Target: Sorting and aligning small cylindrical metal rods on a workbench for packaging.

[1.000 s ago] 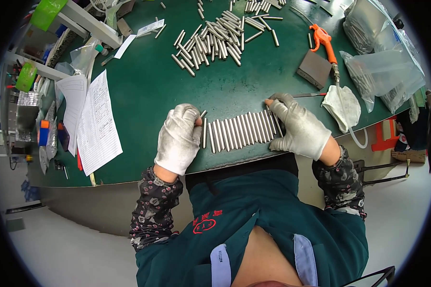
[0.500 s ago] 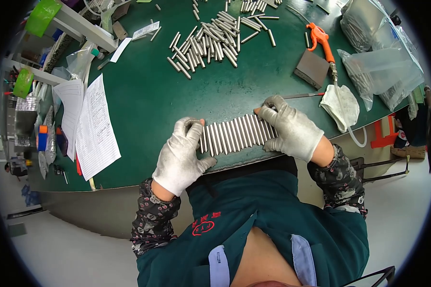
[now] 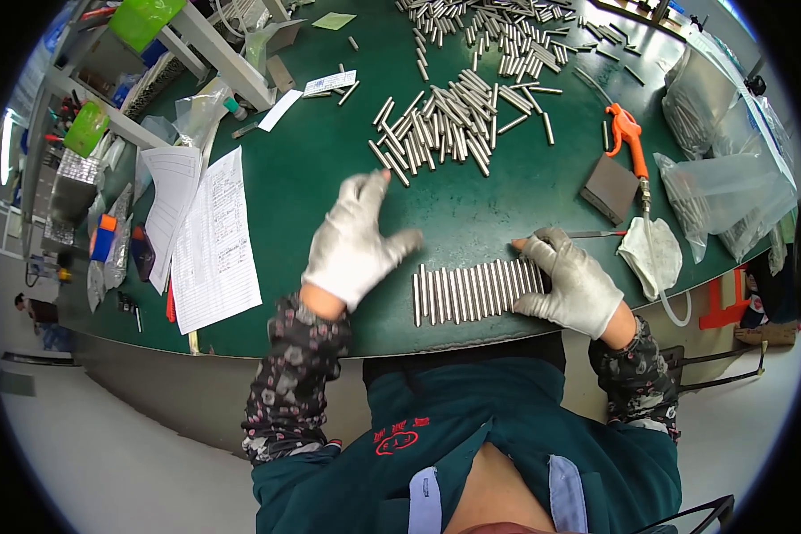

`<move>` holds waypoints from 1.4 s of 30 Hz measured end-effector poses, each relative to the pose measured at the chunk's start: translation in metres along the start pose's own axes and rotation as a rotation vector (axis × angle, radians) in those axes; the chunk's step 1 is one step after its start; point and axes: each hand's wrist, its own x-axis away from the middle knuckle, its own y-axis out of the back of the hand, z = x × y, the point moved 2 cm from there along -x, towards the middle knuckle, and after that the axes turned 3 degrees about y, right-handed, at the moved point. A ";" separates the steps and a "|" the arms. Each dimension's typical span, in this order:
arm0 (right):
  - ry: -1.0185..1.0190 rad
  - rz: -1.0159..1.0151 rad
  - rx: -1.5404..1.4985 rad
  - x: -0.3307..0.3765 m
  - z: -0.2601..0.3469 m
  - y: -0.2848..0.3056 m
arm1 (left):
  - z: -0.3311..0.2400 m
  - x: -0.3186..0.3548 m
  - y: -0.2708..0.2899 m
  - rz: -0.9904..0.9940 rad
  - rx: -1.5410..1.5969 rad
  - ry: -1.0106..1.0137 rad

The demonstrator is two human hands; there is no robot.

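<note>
A row of steel pins (image 3: 472, 292) lies side by side near the front edge of the green table. My right hand (image 3: 580, 287), in a white glove with a bare fingertip showing, closes round the right end of that row, thumb at the near side and fingers at the far side. Off the row's left end, my gloved left hand (image 3: 351, 242) is in the air with thumb and fingers apart, holding nothing. Its fingertips point toward a loose pile of the same pins (image 3: 449, 125), just beyond.
More pins (image 3: 516, 40) are scattered at the back. To the right are a dark block (image 3: 610, 189), an orange air gun (image 3: 627, 138), a white cloth (image 3: 650, 258), a thin tool (image 3: 596, 234) and plastic bags of pins (image 3: 730, 191). Paper sheets (image 3: 218, 249) lie left.
My left hand has let go of the row's left end and moved away toward the loose pile, opening. The right hand stays at the row's right end. The whole view has shifted.
</note>
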 end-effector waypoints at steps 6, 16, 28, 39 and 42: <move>0.058 -0.147 -0.060 0.000 -0.012 -0.010 | 0.015 -0.070 -0.024 0.085 -0.271 0.084; 0.078 -0.211 -0.060 0.005 -0.010 -0.012 | 0.026 -0.031 -0.003 0.193 0.032 0.003; 0.089 -0.244 -0.046 0.002 -0.010 -0.013 | -0.002 0.063 0.017 0.284 0.107 -0.006; 0.356 -0.222 0.122 -0.030 0.030 0.002 | -0.010 0.073 0.015 0.221 -0.083 -0.072; 0.577 -0.116 0.184 -0.060 0.059 -0.008 | -0.011 0.074 0.014 0.205 -0.042 -0.015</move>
